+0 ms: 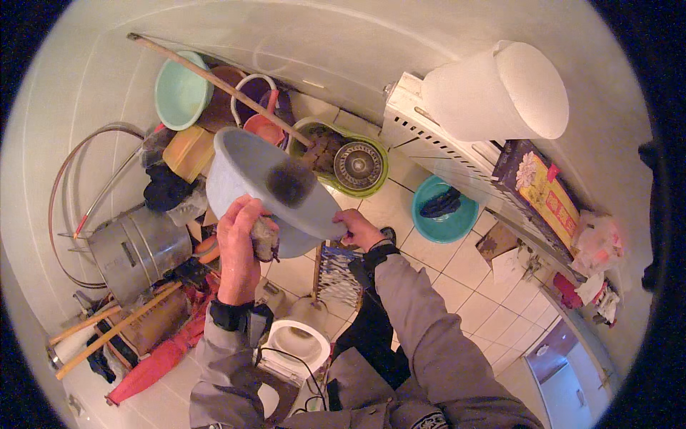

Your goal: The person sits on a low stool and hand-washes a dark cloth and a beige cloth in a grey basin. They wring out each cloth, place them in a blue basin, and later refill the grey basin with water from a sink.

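Observation:
A pale blue-grey plastic basin point(241, 161) is held up tilted before me, its inside turned partly toward my view. A dark, blurred patch shows within it. At the basin's lower right rim, my right hand point(360, 229) grips the edge between thumb and fingers. My left hand point(238, 241) is at the near left side, holding a wet-looking grey rag point(265, 240) against or close beside the basin's outer wall. Whether those fingers also grip the basin cannot be told.
A mop's wooden handle point(214, 80) slants from a green spin-mop bucket point(381, 185) to the wall. A teal basin point(445, 233) with dark cloth stands on the tiles. Right, a white bucket point(466, 102) tops a radiator point(423, 137). A toilet point(324, 346), red umbrella point(155, 370) and metal drum point(136, 252) are nearby.

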Tool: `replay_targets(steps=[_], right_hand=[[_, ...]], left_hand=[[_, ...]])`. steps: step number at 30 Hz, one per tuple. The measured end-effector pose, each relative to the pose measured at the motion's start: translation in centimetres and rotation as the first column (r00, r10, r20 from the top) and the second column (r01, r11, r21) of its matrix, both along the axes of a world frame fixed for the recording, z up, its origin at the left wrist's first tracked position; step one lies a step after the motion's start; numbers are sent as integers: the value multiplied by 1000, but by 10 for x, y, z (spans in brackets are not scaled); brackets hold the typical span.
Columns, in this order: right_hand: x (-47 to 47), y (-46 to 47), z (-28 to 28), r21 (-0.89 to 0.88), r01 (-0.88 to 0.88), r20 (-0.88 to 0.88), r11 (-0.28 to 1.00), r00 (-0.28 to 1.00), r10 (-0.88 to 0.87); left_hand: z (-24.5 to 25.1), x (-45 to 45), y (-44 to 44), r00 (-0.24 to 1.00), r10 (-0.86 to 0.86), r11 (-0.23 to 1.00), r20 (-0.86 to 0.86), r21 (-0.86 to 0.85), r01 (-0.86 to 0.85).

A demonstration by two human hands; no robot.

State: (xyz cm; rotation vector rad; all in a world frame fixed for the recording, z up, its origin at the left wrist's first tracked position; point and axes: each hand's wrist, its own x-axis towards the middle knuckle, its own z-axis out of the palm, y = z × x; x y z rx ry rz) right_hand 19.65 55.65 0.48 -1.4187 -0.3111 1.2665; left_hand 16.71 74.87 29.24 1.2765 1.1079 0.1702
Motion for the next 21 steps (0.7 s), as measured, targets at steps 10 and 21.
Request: replay_targets(steps=[10,21], right_hand=[[-16,-13,29,153,-86,324,984,946,33],[-37,-10,84,290,123,-140,949,987,-86]], left_hand=[[52,36,-54,956,-289,957,-52,-48,286],[83,34,-89,885,-464,882,26,-79,465]])
